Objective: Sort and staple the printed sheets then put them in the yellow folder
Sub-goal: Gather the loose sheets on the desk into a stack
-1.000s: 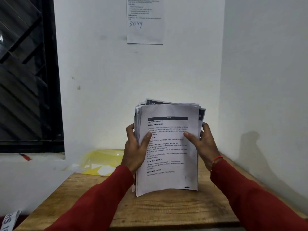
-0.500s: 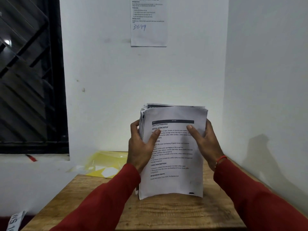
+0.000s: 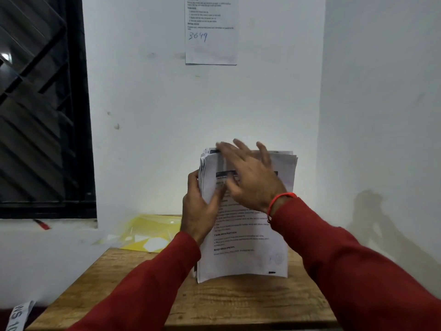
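Left hand [image 3: 199, 209] grips left edge of printed sheet stack [image 3: 248, 237], thumb on front page. Right hand [image 3: 250, 180] blurred, fingers spread flat across stack's top front. Stack upright, bottom edge on wooden table [image 3: 214, 304], top edges uneven. Yellow folder [image 3: 152, 232] flat left of stack, at table's far-left corner by wall.
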{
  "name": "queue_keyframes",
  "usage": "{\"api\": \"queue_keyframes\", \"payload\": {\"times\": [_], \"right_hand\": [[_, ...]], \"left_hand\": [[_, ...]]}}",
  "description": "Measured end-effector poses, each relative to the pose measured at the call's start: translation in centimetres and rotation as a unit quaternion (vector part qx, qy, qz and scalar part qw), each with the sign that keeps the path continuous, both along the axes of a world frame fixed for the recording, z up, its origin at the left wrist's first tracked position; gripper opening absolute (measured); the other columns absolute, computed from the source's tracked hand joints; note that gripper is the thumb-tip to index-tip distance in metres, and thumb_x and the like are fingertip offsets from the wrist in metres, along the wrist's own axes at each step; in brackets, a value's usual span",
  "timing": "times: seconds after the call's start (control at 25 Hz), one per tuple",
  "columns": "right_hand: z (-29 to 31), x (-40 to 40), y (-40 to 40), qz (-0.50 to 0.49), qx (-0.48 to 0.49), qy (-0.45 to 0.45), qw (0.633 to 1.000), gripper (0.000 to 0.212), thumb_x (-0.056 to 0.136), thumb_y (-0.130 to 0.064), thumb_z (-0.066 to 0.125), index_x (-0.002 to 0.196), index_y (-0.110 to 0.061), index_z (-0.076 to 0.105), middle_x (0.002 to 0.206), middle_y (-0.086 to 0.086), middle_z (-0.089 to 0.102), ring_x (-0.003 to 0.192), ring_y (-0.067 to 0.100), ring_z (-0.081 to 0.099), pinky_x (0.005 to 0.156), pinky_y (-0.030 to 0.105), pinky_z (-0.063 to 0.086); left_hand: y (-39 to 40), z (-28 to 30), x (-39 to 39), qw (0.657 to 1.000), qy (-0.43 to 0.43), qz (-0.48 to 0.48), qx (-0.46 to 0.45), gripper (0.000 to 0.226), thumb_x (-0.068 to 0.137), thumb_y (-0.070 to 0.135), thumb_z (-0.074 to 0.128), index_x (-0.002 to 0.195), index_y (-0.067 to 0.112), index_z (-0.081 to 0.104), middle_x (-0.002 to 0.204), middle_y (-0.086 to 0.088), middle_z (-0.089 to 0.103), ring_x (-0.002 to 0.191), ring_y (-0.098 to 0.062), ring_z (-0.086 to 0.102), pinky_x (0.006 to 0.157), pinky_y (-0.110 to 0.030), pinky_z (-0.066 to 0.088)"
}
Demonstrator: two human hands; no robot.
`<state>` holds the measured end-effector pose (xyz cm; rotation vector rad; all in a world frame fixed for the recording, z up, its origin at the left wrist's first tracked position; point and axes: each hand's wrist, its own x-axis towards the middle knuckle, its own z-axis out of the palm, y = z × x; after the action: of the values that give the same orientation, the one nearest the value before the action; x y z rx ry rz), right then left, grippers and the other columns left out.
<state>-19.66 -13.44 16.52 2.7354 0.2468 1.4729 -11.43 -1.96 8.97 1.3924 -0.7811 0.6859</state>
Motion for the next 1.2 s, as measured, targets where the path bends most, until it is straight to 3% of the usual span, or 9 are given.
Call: {"api": "queue_keyframes", "payload": {"times": [0.2, 0.44, 0.56, 0.64, 0.72, 0.84, 0.92, 1.04, 1.2], "right_hand": [[0.1, 0.8, 0.8, 0.046, -0.011, 0.014, 0.999, 0.071, 0.083, -0.023, 0.043, 0.152, -0.026, 0.03, 0.153, -0.006, 0.037, 0.144, 0.015, 0.028, 0.12, 0.052, 0.013], [0.3, 0.8, 0.6, 0.131, 0.004, 0.054, 0.99, 0.061, 0.09, -0.019, 0.05, 0.149, -0.027, 0.037, 0.153, -0.008, 0.039, 0.148, 0.012, 0.022, 0.123, 0.049, 0.01], [-0.1, 0.2, -1.3, 0.165, 0.078, -0.098, 0.978, 0.062, 0.092, -0.019, 0.055, 0.151, -0.018, 0.035, 0.157, 0.0, 0.033, 0.15, 0.016, 0.018, 0.12, 0.05, 0.02], [-1.8, -0.4, -4.0, 0.124, 0.155, -0.224, 0.954, 0.069, 0.092, -0.022, 0.059, 0.152, -0.009, 0.029, 0.159, 0.007, 0.028, 0.151, 0.022, 0.017, 0.12, 0.051, 0.022], [-4.7, -0.6, -6.4, 0.077, 0.26, -0.273, 0.923, 0.079, 0.091, -0.03, 0.064, 0.153, -0.008, 0.021, 0.159, 0.008, 0.024, 0.15, 0.021, 0.019, 0.12, 0.051, 0.023], [-7.9, -0.6, -7.4, 0.162, 0.466, -0.123, 0.861, 0.085, 0.087, -0.043, 0.068, 0.152, -0.025, 0.016, 0.152, -0.005, 0.033, 0.138, 0.009, 0.037, 0.114, 0.047, 0.036], [-9.0, -0.5, -7.1, 0.231, 0.511, -0.027, 0.828, 0.083, 0.085, -0.043, 0.069, 0.15, -0.033, 0.019, 0.145, -0.008, 0.044, 0.126, 0.006, 0.051, 0.105, 0.039, 0.048], [-9.3, -0.5, -7.2, 0.236, 0.541, -0.033, 0.807, 0.075, 0.087, -0.038, 0.068, 0.148, -0.031, 0.025, 0.134, -0.006, 0.054, 0.113, 0.005, 0.059, 0.094, 0.032, 0.054], [-9.9, 0.0, -7.9, 0.229, 0.559, 0.001, 0.797, 0.064, 0.086, -0.035, 0.072, 0.14, -0.027, 0.037, 0.122, -0.008, 0.062, 0.108, 0.006, 0.063, 0.088, 0.027, 0.055]], "left_hand": [[0.5, 0.0, 0.1, 1.0, -0.002, 0.003, 0.014, 0.044, 0.089, 0.037, 0.068, 0.122, 0.025, 0.042, 0.1, 0.014, 0.063, 0.083, 0.004, 0.066, 0.059, -0.013, 0.049], [0.2, -0.1, 0.0, 1.0, 0.01, -0.004, 0.007, 0.047, 0.09, 0.035, 0.068, 0.125, 0.028, 0.037, 0.102, 0.007, 0.066, 0.084, -0.001, 0.068, 0.061, -0.014, 0.05], [0.3, -0.3, 0.6, 1.0, 0.015, 0.004, 0.002, 0.048, 0.091, 0.036, 0.069, 0.127, 0.028, 0.039, 0.106, 0.006, 0.069, 0.086, -0.004, 0.071, 0.069, -0.027, 0.059], [0.5, -0.5, 0.9, 1.0, 0.031, 0.005, -0.001, 0.049, 0.09, 0.037, 0.071, 0.126, 0.03, 0.039, 0.103, 0.01, 0.07, 0.086, -0.005, 0.072, 0.072, -0.032, 0.061], [0.8, -0.7, 0.8, 0.999, 0.05, -0.007, -0.004, 0.05, 0.088, 0.039, 0.072, 0.125, 0.031, 0.04, 0.1, 0.013, 0.071, 0.085, -0.005, 0.073, 0.072, -0.032, 0.06], [0.5, -1.1, 0.0, 0.997, 0.069, -0.029, -0.007, 0.046, 0.086, 0.038, 0.073, 0.122, 0.024, 0.046, 0.098, 0.015, 0.07, 0.082, 0.003, 0.07, 0.066, -0.018, 0.056], [0.1, -1.1, -0.4, 0.997, 0.066, -0.035, -0.007, 0.044, 0.086, 0.038, 0.072, 0.12, 0.019, 0.051, 0.099, 0.015, 0.069, 0.083, 0.004, 0.069, 0.064, -0.014, 0.054], [0.0, -1.3, -0.4, 0.998, 0.059, -0.033, -0.015, 0.041, 0.086, 0.037, 0.073, 0.116, 0.018, 0.053, 0.1, 0.013, 0.07, 0.085, 0.002, 0.069, 0.066, -0.016, 0.055], [0.2, -1.5, 0.3, 0.995, 0.069, -0.067, -0.019, 0.031, 0.088, 0.035, 0.074, 0.112, 0.025, 0.056, 0.102, 0.008, 0.072, 0.092, -0.009, 0.072, 0.076, -0.033, 0.06]]}}
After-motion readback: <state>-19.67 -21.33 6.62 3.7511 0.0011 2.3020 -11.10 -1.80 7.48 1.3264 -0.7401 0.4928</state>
